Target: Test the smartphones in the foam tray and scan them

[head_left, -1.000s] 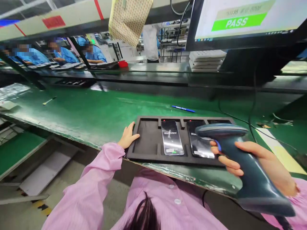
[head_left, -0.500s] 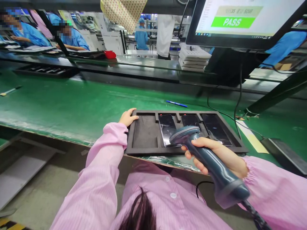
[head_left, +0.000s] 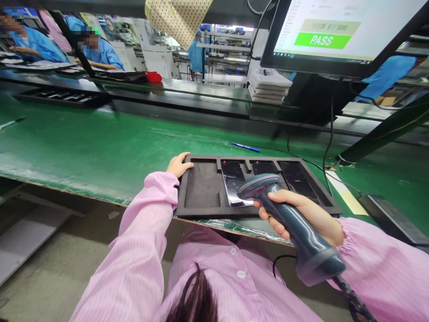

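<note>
A black foam tray [head_left: 201, 210] lies at the front edge of the green bench. My left hand [head_left: 180, 165] grips its upper left corner, thumb over the rim. My right hand [head_left: 301, 214] is wrapped round the handle of a dark blue-green barcode scanner [head_left: 311, 250], whose head is over the tray's middle. Beneath the scanner head, a dark phone [head_left: 233, 174] is partly covered. Two more phones lie in the tray: one in the middle [head_left: 264, 168], partly hidden by the scanner, and one on the right [head_left: 298, 179]. The tray's left compartment holds no phone.
Behind the tray lies a blue pen [head_left: 246, 147]. A monitor [head_left: 321, 40] showing PASS hangs at upper right. Cables and a dark flat box [head_left: 392, 219] are on the right. Another tray [head_left: 60, 96] is at far left. People in blue work beyond the bench.
The view has shifted slightly. Both hands keep their holds, with the scanner still over the tray. In the background, the white-clad figure is no longer visible.
</note>
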### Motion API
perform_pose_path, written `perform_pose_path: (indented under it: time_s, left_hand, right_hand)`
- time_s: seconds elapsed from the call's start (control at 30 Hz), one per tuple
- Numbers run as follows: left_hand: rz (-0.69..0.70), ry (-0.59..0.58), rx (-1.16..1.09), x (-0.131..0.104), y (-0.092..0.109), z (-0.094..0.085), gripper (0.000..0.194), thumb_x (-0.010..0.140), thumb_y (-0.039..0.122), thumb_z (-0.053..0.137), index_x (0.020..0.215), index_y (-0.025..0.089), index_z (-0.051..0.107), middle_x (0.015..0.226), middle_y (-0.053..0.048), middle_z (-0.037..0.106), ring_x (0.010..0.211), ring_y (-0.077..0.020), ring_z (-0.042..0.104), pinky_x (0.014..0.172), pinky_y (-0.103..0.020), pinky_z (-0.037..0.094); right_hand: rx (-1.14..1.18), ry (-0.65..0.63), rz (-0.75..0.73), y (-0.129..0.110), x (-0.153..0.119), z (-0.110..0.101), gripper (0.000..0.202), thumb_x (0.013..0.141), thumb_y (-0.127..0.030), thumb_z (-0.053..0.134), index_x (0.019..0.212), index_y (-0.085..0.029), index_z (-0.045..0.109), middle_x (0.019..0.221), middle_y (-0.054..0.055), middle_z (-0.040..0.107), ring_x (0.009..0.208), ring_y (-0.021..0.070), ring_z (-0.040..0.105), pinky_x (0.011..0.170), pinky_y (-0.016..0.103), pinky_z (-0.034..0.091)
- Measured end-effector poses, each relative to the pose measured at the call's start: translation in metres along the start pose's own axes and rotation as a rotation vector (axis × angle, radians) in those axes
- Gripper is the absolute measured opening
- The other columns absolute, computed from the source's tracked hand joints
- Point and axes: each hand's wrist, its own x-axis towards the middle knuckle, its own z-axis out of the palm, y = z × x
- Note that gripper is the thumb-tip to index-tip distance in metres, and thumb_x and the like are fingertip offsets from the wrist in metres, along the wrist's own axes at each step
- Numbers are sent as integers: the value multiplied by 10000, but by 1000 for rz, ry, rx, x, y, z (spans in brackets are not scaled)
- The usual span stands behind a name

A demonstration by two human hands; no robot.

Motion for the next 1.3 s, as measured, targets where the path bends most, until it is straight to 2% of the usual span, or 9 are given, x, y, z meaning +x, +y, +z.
perform_pose_path:
  time_s: [0.27, 0.5, 0.7, 0.83, 0.97, 1.03, 1.13, 1.2, 1.3]
  left_hand:
    - [6, 34, 64, -1, 4, -4, 569, 654, 333, 566, 1212, 226, 541, 1162, -40, 616, 1082, -234, 551, 973, -357, 415]
    - [-4, 35, 90, 3, -3, -8, 567, 637, 353, 547, 1190, 227, 554, 1141, -37, 638, 1085, -258, 564, 944, -365, 440]
    - [-11, 40, 55, 1, 0, -9, 577, 628, 371, 530, 1186, 222, 553, 1113, -42, 653, 1057, -263, 586, 907, -369, 472]
    - [-23, 40, 49, -5, 1, -9, 567, 627, 397, 522, 1169, 234, 559, 1089, -33, 662, 1048, -270, 595, 895, -372, 486]
    - [15, 58, 47, -8, 7, -14, 606, 647, 476, 494, 1180, 190, 537, 1225, -73, 590, 1136, -277, 549, 975, -382, 437]
    - [66, 95, 84, -3, 26, -20, 651, 652, 520, 490, 1185, 147, 520, 1294, -119, 530, 1211, -297, 483, 1039, -418, 370]
    - [231, 208, 144, 15, 87, -28, 635, 668, 529, 496, 1165, 134, 519, 1294, -141, 517, 1225, -309, 459, 1063, -456, 330]
    - [408, 306, 167, 31, 142, -29, 568, 684, 505, 517, 1130, 153, 536, 1246, -125, 547, 1186, -297, 490, 1050, -456, 350]
    - [603, 465, 175, 61, 221, -19, 476, 699, 434, 566, 1070, 136, 556, 1139, -127, 587, 1131, -281, 527, 1018, -436, 391]
  right_hand:
    - [34, -44, -64, -1, 6, -5, 207, 853, -276, 413, 825, -114, 539, 652, 43, 630, 343, 86, 521, 316, 165, 405]
    - [105, -83, 79, -1, 19, -3, 293, 887, -305, 315, 817, -101, 512, 631, 65, 634, 340, 109, 545, 314, 182, 438]
    - [173, -103, 68, -10, 16, -14, 294, 888, -337, 339, 830, -103, 506, 653, 63, 637, 361, 109, 552, 311, 187, 448]
    - [309, -75, -15, -21, 12, -50, 289, 888, -341, 362, 864, -95, 512, 682, 59, 631, 379, 79, 530, 332, 165, 447]
    - [486, -104, -258, -30, 22, -123, 285, 835, -322, 447, 1005, -109, 534, 816, 88, 654, 417, 58, 496, 366, 159, 446]
    - [522, -151, -447, -34, 32, -163, 385, 754, -350, 544, 1077, -140, 541, 782, 66, 638, 414, 59, 455, 349, 163, 416]
    - [557, -225, -607, -40, 46, -204, 487, 664, -335, 637, 1103, -148, 539, 638, -16, 536, 403, 28, 385, 357, 118, 364]
    - [574, -248, -643, -42, 52, -214, 492, 660, -321, 640, 1102, -134, 532, 597, -54, 455, 395, 6, 341, 368, 90, 330]
    - [585, -240, -650, -40, 55, -211, 456, 719, -367, 583, 1092, -110, 537, 614, -58, 406, 401, -1, 329, 386, 94, 312]
